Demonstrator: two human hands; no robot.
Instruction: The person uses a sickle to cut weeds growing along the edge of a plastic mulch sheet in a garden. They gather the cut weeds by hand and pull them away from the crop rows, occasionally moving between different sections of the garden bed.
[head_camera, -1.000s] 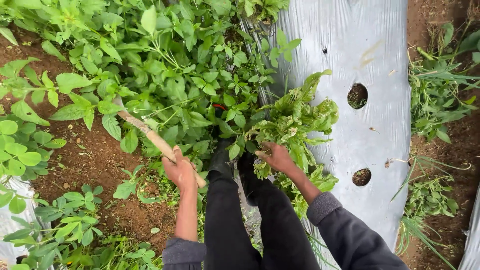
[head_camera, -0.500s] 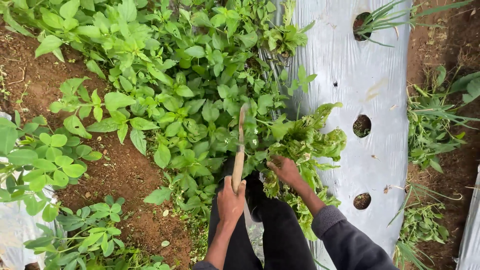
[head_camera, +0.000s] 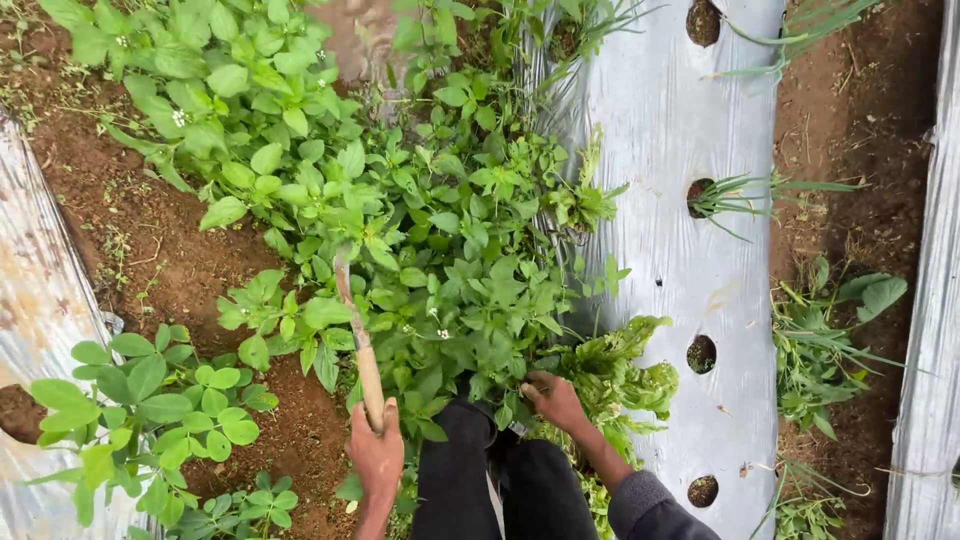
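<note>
Left hand (head_camera: 377, 455) clamped round a wooden tool handle (head_camera: 362, 345); right hand (head_camera: 556, 401) gripping leafy weeds (head_camera: 610, 375) at the silver mulch sheet's (head_camera: 660, 110) left edge.

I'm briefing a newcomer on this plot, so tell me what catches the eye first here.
A dense patch of green leafy weeds fills the middle, between bare red-brown soil on the left and a silver plastic mulch sheet with round planting holes on the right. At the bottom, the left hand grips a wooden tool handle pointing up into the weeds, while the right hand grasps the plants.
</note>
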